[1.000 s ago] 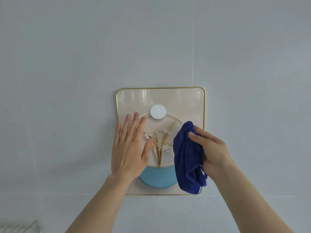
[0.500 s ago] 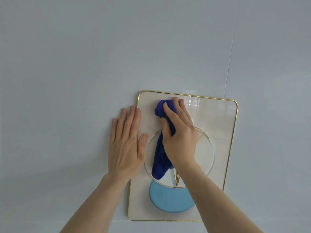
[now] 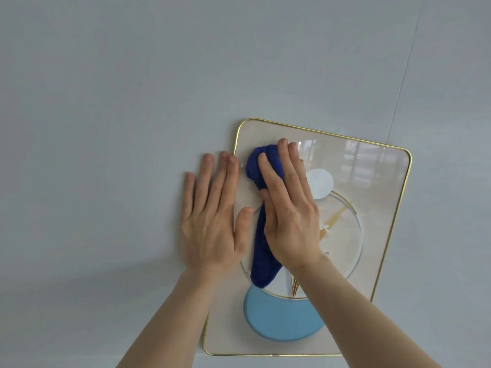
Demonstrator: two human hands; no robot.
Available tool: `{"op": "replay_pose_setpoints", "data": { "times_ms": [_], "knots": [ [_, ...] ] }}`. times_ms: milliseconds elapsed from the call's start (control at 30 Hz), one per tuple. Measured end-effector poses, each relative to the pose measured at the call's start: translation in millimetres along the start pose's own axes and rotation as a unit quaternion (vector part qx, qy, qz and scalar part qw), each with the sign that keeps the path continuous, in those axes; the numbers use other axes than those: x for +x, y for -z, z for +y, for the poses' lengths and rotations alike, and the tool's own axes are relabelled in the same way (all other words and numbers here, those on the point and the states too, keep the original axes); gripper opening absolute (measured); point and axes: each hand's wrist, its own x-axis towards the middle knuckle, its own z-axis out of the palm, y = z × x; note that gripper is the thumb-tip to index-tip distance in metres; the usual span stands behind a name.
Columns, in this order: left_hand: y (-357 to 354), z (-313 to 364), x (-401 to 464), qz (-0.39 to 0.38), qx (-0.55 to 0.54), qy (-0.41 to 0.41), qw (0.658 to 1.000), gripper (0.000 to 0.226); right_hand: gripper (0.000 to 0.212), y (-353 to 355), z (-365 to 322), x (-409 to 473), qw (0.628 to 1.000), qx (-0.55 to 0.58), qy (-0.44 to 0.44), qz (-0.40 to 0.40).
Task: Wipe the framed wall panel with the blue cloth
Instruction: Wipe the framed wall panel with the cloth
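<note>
The framed wall panel (image 3: pixel 377 181) hangs on the wall, cream with a thin gold rim, a white disc, a gold ring and a light blue half-circle at its bottom. My right hand (image 3: pixel 289 216) presses the dark blue cloth (image 3: pixel 261 256) flat against the panel's upper left part; the cloth hangs down below my palm. My left hand (image 3: pixel 212 221) lies flat, fingers spread, across the panel's left edge, mostly on the wall, its thumb on the panel.
The pale grey tiled wall (image 3: pixel 119 102) fills the rest of the view, with a thin tile seam (image 3: pixel 403 75) running down to the panel's upper right.
My right hand has carried the cloth from the panel's right side up to its upper left. My left hand has slid left onto the frame's edge. The view has shifted, so the panel sits further right.
</note>
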Motion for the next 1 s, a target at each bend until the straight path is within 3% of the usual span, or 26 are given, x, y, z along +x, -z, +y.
{"op": "replay_pose_setpoints", "data": {
  "times_ms": [200,500,1000],
  "knots": [
    [0,0,-1,0.028,-0.033,-0.005,0.999,0.069,0.06,-2,-8,-3,1.0,0.007,0.004,0.009],
    [-1,-1,-1,0.042,-0.043,0.002,0.998,0.062,0.041,-8,-6,-7,0.999,-0.034,0.017,0.018],
    [-1,-2,-1,0.023,-0.012,-0.01,1.0,0.062,0.035,-1,4,-19,0.995,-0.042,0.091,-0.025]
  ]
}}
